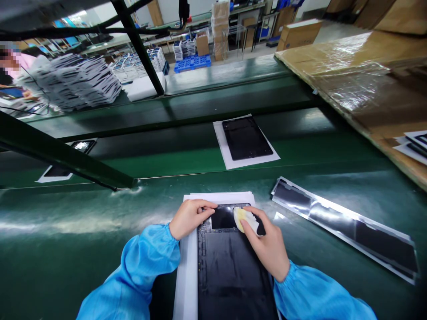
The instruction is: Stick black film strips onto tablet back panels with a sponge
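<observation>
Two hands: right hand grasps pad; left hand at tablet, grip unclear
Post: part-hides leftward panel
Strip: right of tablet

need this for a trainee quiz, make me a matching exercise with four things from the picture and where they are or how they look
Things:
1. wad
2. left hand
3. long dark strip
4. pallet

Matches:
A. at the black device's upper left
B. blue, in the background
C. held in the right hand
D. right of both hands

Pairs: 1-C; 2-A; 3-D; 4-B
</observation>
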The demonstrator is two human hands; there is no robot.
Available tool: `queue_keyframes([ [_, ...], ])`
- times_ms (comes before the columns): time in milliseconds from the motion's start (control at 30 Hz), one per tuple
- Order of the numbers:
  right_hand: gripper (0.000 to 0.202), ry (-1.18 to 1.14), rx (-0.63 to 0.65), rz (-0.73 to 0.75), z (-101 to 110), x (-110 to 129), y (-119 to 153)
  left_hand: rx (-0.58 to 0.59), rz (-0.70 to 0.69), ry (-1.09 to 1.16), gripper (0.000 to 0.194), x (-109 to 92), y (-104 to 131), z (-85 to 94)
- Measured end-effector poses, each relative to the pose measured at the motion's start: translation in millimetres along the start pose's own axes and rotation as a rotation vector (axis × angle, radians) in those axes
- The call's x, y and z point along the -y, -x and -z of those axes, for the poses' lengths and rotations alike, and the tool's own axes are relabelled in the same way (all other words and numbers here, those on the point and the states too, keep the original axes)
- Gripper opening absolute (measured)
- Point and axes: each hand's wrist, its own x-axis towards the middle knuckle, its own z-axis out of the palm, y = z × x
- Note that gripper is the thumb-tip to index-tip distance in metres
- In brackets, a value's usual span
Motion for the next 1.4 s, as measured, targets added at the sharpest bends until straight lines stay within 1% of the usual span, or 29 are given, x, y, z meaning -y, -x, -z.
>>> queue_keyframes([
  [267, 0.026, 0.009, -0.004, 0.0, -1.0, 0.4, -0.5, -0.005, -0.01, -0.023, 0.02, 1.3, -0.4, -0.4],
  [500, 0.027, 0.042, 0.001, 0.011, -0.4, 0.3, -0.3, -0.013, -0.013, -0.032, 0.022, -3.4, 0.6, -0.5],
  [767, 0.026, 0.049, -0.004, 0.036, -1.5, 0.4, -1.1, -0.062, -0.097, -0.179, 0.017, -3.5, 2.3, -4.0],
  [900, 0.025, 0.053, 0.009, 0.04, -0.5, 0.7, -0.8, -0.078, -0.13, -0.217, 0.017, -1.8, 2.9, -5.5],
  [1400, 0.023, 0.058, 0.008, 0.062, -0.6, 1.9, -1.3, -0.092, -0.134, -0.336, 0.019, -4.3, 6.7, -7.0],
])
